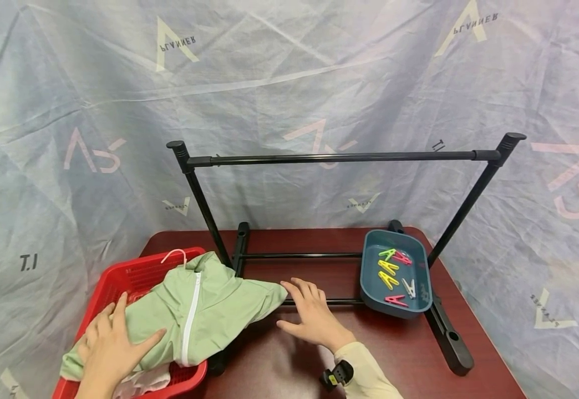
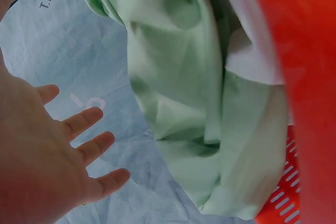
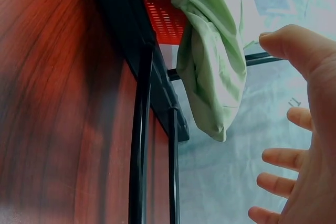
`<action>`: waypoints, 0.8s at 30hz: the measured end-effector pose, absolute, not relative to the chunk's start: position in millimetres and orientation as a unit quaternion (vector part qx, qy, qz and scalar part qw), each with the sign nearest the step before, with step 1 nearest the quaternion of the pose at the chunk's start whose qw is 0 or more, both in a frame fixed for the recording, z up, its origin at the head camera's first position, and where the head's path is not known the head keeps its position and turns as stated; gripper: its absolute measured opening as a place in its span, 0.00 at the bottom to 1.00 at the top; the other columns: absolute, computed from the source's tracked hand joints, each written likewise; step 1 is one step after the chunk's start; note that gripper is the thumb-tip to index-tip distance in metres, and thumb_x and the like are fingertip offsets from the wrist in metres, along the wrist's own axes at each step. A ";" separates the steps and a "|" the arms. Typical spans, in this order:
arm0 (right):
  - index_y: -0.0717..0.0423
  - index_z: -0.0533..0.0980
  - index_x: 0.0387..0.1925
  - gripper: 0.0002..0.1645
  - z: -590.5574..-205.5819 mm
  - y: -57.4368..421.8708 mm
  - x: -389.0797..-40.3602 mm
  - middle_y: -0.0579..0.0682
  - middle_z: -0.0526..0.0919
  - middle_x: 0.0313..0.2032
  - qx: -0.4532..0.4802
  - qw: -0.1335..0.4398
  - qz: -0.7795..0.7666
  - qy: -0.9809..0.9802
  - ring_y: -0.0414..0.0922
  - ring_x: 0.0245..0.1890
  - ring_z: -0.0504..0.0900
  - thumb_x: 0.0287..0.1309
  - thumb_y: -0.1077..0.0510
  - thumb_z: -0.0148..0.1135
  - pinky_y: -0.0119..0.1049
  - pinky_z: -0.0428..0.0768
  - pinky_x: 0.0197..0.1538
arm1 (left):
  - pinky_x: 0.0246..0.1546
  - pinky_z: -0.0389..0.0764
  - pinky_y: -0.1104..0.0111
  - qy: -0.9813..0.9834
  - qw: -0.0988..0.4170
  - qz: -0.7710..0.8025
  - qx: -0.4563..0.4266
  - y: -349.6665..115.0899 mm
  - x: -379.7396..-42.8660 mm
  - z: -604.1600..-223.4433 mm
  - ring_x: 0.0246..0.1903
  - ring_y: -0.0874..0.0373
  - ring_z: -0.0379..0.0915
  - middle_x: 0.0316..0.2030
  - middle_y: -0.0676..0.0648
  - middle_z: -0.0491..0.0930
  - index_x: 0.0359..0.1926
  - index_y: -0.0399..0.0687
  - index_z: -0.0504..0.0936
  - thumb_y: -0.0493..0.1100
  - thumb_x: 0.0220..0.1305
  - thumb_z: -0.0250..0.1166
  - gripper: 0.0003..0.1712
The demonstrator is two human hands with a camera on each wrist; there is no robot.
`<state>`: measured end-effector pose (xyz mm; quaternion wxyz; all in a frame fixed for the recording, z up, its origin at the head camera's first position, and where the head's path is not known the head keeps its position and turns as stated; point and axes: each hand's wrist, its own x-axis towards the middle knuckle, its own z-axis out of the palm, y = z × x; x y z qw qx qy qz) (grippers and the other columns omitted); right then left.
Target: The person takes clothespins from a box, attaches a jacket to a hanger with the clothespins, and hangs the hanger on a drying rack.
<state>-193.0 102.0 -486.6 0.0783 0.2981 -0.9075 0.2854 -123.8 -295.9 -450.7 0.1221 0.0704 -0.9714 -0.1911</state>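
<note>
A light green jacket (image 1: 224, 305) with a white zipper lies spread over the red basket (image 1: 102, 288), one sleeve reaching out past its right side. The pink hook of a hanger (image 1: 174, 254) sticks out at the collar. My left hand (image 1: 107, 343) is over the sleeve at the left, fingers spread; in the left wrist view the fingers are apart from the green cloth. Beside the tip of the other sleeve, my right hand (image 1: 314, 318) has its fingers extended, and the right wrist view shows a gap between them and the sleeve (image 3: 212, 77).
A black garment rack (image 1: 344, 158) stands on the dark red table (image 1: 279, 360). At its right foot sits a blue tray (image 1: 396, 310) holding several clothespins (image 1: 388, 267) in green, yellow, pink and white. Pale cloth (image 1: 145, 382) shows inside the basket. A printed grey sheet hangs behind.
</note>
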 end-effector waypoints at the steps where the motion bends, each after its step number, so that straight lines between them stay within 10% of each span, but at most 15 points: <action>1: 0.52 0.60 0.73 0.48 -487.1 101.3 -193.3 0.59 0.62 0.69 0.298 0.077 0.286 -0.907 0.58 0.68 0.60 0.56 0.42 0.69 0.59 0.61 0.61 | 0.47 0.49 0.27 -0.972 0.121 -0.190 0.070 -296.8 -123.8 -451.4 0.60 0.18 0.44 0.63 0.19 0.50 0.77 0.39 0.40 0.71 0.49 0.70 0.72; 24: 0.51 0.58 0.73 0.50 -488.6 86.1 -203.3 0.61 0.61 0.69 0.317 0.080 0.281 -0.902 0.59 0.68 0.60 0.55 0.40 0.68 0.59 0.61 0.61 | 0.48 0.45 0.25 -0.977 0.045 -0.196 0.066 -314.6 -129.2 -465.9 0.60 0.16 0.41 0.63 0.18 0.46 0.76 0.36 0.35 0.74 0.50 0.67 0.74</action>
